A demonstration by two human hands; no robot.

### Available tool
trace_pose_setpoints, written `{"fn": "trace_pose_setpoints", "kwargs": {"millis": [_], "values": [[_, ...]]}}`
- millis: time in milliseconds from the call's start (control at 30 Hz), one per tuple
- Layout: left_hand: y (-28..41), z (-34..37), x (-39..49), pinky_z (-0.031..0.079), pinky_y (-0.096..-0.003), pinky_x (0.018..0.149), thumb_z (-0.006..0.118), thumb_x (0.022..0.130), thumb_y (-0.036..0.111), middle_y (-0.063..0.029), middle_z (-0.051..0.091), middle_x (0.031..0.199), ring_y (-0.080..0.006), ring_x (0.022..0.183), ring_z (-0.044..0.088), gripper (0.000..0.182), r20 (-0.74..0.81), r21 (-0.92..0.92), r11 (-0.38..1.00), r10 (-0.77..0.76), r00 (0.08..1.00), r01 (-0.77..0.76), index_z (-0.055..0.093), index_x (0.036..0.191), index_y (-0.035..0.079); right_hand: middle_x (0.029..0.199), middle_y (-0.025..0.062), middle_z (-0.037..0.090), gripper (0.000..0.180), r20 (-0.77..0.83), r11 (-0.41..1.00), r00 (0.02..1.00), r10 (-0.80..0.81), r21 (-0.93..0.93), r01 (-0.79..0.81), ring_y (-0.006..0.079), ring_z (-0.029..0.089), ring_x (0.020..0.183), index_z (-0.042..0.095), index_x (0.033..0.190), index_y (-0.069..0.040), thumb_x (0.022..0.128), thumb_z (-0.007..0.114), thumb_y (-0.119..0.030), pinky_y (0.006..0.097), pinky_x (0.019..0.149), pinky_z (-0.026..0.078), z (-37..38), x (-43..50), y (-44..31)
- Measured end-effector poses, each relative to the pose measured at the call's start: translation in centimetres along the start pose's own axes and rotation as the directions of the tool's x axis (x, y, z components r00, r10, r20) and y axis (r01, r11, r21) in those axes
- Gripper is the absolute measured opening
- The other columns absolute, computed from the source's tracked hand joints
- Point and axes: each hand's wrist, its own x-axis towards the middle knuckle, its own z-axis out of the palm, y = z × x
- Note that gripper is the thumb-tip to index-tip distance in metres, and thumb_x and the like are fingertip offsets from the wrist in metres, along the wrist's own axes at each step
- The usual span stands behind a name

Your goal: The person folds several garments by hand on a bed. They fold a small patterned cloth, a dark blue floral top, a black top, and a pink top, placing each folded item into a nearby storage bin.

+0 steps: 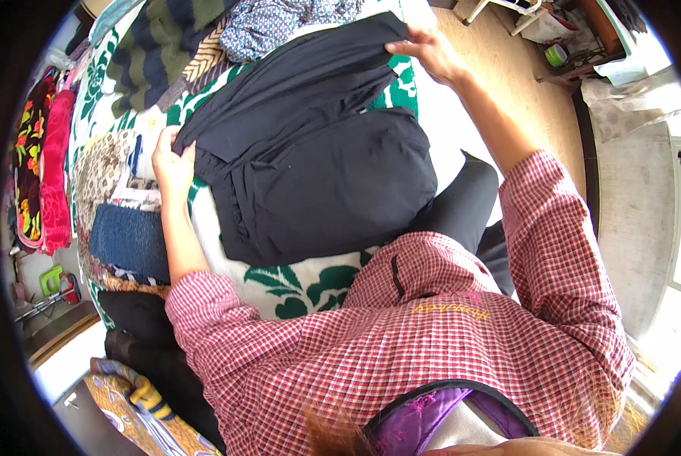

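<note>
Black trousers [340,182] with a gathered waistband lie spread across the bed before me, waist to the left and legs to the right. My left hand [172,157] pinches the far corner of the waistband between thumb and fingers. At the far leg's hem, my right hand [426,51] grips the black cloth and holds it stretched. The near leg lies flat, close to my knee. Beneath the trousers is a white blanket with green leaf patterns [294,285].
Folded clothes, with blue denim [128,239] on top, are stacked left. Beyond the trousers lie a striped knit [160,51] and a patterned blue garment [266,28]. Red fabric [58,171] hangs at far left. Wooden floor [517,80] shows past the bed's right edge.
</note>
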Motion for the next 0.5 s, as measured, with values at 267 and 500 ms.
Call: {"fn": "trace_pose_setpoints", "kwargs": {"millis": [267,500], "values": [[6.5,-0.5,-17.3,0.035,-0.0449,0.097,0.057,0.056,-0.001,-0.0088,0.056,0.093,-0.031,0.103,0.053,0.035,0.123,0.467,0.85,0.209,0.97,-0.243,0.061,0.089,0.01,0.101,0.0036,0.065,0.03,0.41,0.904,0.809,-0.421,0.117,0.411,0.0253,0.059,0.102,0.065,0.09,-0.008,0.066,0.065,0.009,0.0371,0.094,0.047,-0.6,-17.3,6.2],[4.9,-0.9,-19.6,0.038,-0.0463,0.095,0.059,0.056,-0.008,-0.0092,0.056,0.101,-0.0333,0.11,0.05,0.039,0.033,0.54,0.83,0.147,0.989,-0.141,0.056,0.091,0.008,0.101,0.0077,0.061,0.038,0.497,0.871,0.797,-0.343,-0.15,0.468,0.0315,0.053,0.107,0.065,0.089,-0.006,0.057,0.058,0.013,0.0382,0.096,0.044,-1.1,-20.3,6.1]]}}
